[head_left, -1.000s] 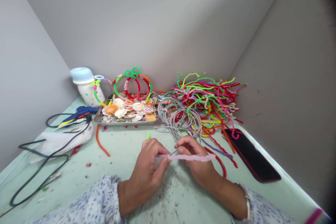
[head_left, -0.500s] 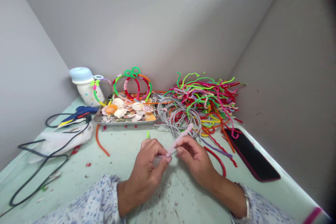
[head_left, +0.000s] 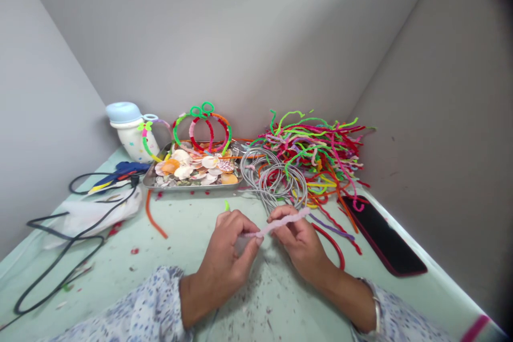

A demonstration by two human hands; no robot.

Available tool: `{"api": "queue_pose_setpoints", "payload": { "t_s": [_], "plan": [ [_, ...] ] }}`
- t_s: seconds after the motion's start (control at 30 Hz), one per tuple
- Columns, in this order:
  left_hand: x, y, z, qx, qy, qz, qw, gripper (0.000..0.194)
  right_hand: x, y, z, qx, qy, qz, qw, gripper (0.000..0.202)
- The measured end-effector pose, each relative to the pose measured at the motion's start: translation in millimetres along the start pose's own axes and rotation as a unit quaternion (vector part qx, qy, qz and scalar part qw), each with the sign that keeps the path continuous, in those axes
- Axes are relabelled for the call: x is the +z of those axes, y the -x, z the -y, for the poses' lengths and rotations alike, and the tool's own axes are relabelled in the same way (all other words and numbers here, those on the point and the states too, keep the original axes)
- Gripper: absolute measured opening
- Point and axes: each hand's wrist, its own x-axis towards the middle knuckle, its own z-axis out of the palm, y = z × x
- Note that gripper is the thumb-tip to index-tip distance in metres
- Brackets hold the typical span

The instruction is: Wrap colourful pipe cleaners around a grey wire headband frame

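Low in the middle of the view, my left hand (head_left: 226, 259) pinches a pale pink fuzzy stem (head_left: 286, 219) between thumb and fingers. My right hand (head_left: 300, 243) is closed on the same stem a little to the right, and its free end sticks out past my fingers to the upper right. A bright green tip (head_left: 226, 206) shows just behind my left fingers; where it leads is hidden. Coils of grey wire (head_left: 284, 184) lie beyond my right hand, and a red curved piece (head_left: 334, 246) lies beside it.
Behind are a metal tray (head_left: 192, 187) of shells, fuzzy hoops (head_left: 230, 133), a blue-lidded bottle (head_left: 134, 141) and a heap of colourful stems (head_left: 312, 141). A phone (head_left: 387, 238) lies right. On the left are a black cable (head_left: 38, 278) and plastic bag (head_left: 92, 216).
The pink stem's free end has swung down and to the right, so it lies flatter across my right fingers. My left hand has barely moved.
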Motion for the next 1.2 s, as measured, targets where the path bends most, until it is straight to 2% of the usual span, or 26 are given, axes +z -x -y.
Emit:
{"api": "queue_pose_setpoints", "payload": {
  "t_s": [0.23, 0.37, 0.63, 0.87, 1.2],
  "plan": [
    [-1.6, 1.6, -0.7, 0.0, 0.007, 0.004, 1.0, 0.012, 0.0, 1.5, 4.5, 0.003, 0.026, 0.004, 1.0, 0.008],
    [-1.3, 1.5, 0.4, -0.009, 0.007, 0.009, 1.0, 0.014, -0.7, 0.9, 6.3, -0.018, 0.051, 0.007, 0.999, 0.007],
    [-1.5, 0.1, 1.2, -0.041, 0.006, 0.015, 0.999, 0.017, -0.9, 1.1, 6.6, -0.023, 0.087, 0.004, 0.996, 0.007],
    [-0.1, -2.4, -1.1, -0.015, -0.016, -0.002, 1.0, 0.012, -0.1, 0.0, 6.7, -0.017, 0.073, -0.011, 0.997, 0.008],
    [-0.5, -2.9, 0.0, -0.03, -0.006, 0.005, 1.0, 0.021, -0.9, 1.5, 9.1, -0.041, 0.121, -0.004, 0.992, 0.006]
  ]
}}
